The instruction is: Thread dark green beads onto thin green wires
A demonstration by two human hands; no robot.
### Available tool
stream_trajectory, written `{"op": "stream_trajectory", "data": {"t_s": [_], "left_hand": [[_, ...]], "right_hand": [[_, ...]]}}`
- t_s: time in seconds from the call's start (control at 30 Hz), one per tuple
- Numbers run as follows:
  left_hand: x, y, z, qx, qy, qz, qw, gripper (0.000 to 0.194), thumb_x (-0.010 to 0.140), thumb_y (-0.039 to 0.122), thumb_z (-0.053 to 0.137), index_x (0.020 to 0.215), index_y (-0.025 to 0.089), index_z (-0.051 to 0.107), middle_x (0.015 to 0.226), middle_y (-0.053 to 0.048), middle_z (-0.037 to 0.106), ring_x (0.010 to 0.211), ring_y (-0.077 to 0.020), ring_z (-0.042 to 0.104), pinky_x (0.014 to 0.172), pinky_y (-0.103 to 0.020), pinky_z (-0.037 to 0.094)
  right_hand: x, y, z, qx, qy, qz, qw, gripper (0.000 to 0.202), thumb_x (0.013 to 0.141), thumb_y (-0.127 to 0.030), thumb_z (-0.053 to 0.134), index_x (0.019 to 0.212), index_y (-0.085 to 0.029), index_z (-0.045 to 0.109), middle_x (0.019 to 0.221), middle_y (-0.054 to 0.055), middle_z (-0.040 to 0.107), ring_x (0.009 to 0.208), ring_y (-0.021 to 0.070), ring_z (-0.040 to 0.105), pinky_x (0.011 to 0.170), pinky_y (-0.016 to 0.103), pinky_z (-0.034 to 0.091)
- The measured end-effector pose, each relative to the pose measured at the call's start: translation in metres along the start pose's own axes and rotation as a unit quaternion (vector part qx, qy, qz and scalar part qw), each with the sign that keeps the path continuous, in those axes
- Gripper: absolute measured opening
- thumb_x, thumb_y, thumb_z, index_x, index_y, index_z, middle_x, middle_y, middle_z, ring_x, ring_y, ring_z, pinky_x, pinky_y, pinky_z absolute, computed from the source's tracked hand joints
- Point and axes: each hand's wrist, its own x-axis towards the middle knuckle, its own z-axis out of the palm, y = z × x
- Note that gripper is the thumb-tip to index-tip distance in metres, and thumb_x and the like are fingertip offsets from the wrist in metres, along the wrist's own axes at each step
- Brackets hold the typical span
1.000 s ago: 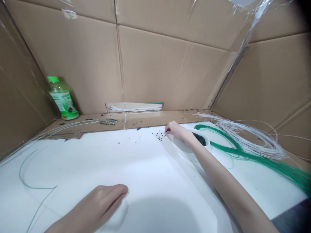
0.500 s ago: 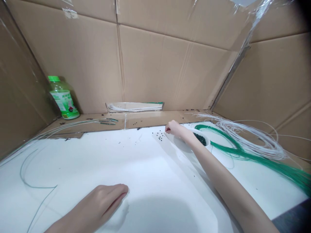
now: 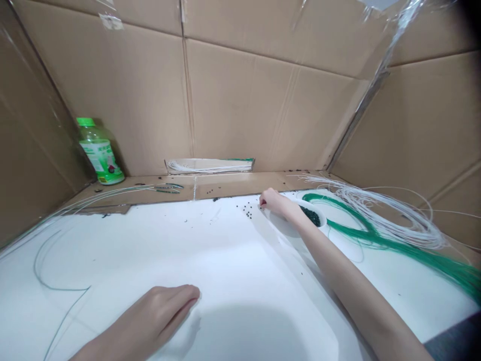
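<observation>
My right hand [image 3: 276,201] reaches to the far side of the white tabletop [image 3: 225,255], its fingertips pinched together low over the surface. Several small dark green beads [image 3: 247,208] lie scattered just left of those fingertips. Behind my right wrist is a white bowl [image 3: 323,218] holding dark green beads [image 3: 310,215], partly covered by the forearm. My left hand [image 3: 169,306] rests near the front of the table, thumb and fingers pressed together. Whatever either pinch holds is hidden or too small to make out. A thin green strand [image 3: 62,289] curves across the table left of my left hand.
Green strands [image 3: 406,250] and a coil of white strands [image 3: 391,213] lie at the right. A green-capped bottle [image 3: 101,158] stands back left, near beaded strands [image 3: 165,188]. Cardboard walls [image 3: 233,95] enclose the table; a slot [image 3: 210,166] in the back one shows white strands.
My right hand has shifted very slightly to the right, away from the scattered beads, fingers still pinched. My left hand stays in place.
</observation>
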Motion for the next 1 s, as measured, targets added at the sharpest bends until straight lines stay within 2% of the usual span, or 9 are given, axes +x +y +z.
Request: {"op": "stream_trajectory", "data": {"t_s": [0.17, 0.3, 0.53, 0.73, 1.0], "left_hand": [[0.000, 0.001, -0.001, 0.001, 0.007, 0.004, 1.000, 0.024, 0.093, 0.021, 0.032, 0.084, 0.021, 0.055, 0.061, 0.003, 0.057, 0.050, -0.0105, 0.055, 0.050, -0.019, 0.042], [0.000, 0.000, -0.001, -0.001, 0.008, 0.005, 1.000, 0.024, 0.092, 0.021, 0.032, 0.084, 0.021, 0.055, 0.062, 0.003, 0.057, 0.051, -0.0106, 0.055, 0.050, -0.019, 0.043], [0.000, 0.000, 0.000, -0.007, 0.015, 0.006, 1.000, 0.025, 0.092, 0.020, 0.032, 0.082, 0.021, 0.055, 0.061, 0.003, 0.057, 0.050, -0.0101, 0.055, 0.050, -0.019, 0.042], [0.000, 0.000, -0.001, -0.008, 0.016, 0.010, 1.000, 0.023, 0.092, 0.020, 0.033, 0.084, 0.021, 0.055, 0.062, 0.003, 0.058, 0.051, -0.0100, 0.056, 0.050, -0.019, 0.043], [0.000, 0.000, -0.001, 0.003, 0.011, 0.011, 1.000, 0.024, 0.092, 0.020, 0.032, 0.085, 0.021, 0.055, 0.061, 0.003, 0.058, 0.050, -0.0104, 0.055, 0.049, -0.019, 0.043]], "right_hand": [[0.001, -0.017, 0.007, 0.011, 0.029, -0.014, 0.999, 0.025, 0.089, -0.030, 0.053, 0.106, -0.013, 0.058, 0.107, 0.008, 0.060, 0.094, 0.0175, 0.059, 0.081, 0.037, 0.050], [-0.001, -0.027, 0.009, 0.012, 0.028, -0.020, 0.999, 0.024, 0.089, -0.030, 0.053, 0.104, -0.013, 0.059, 0.105, 0.007, 0.061, 0.092, 0.0172, 0.060, 0.081, 0.037, 0.050], [-0.001, -0.014, -0.004, -0.001, 0.004, 0.001, 1.000, 0.025, 0.088, -0.030, 0.054, 0.104, -0.012, 0.058, 0.104, 0.007, 0.061, 0.091, 0.0170, 0.060, 0.079, 0.036, 0.051], [-0.004, -0.027, -0.007, 0.020, -0.048, -0.057, 0.997, 0.022, 0.088, -0.030, 0.054, 0.100, -0.013, 0.060, 0.101, 0.006, 0.062, 0.088, 0.0157, 0.061, 0.077, 0.034, 0.051], [-0.004, -0.032, -0.004, 0.011, -0.059, -0.061, 0.996, 0.022, 0.088, -0.030, 0.053, 0.101, -0.013, 0.059, 0.102, 0.006, 0.061, 0.089, 0.0162, 0.060, 0.078, 0.035, 0.051]]}}
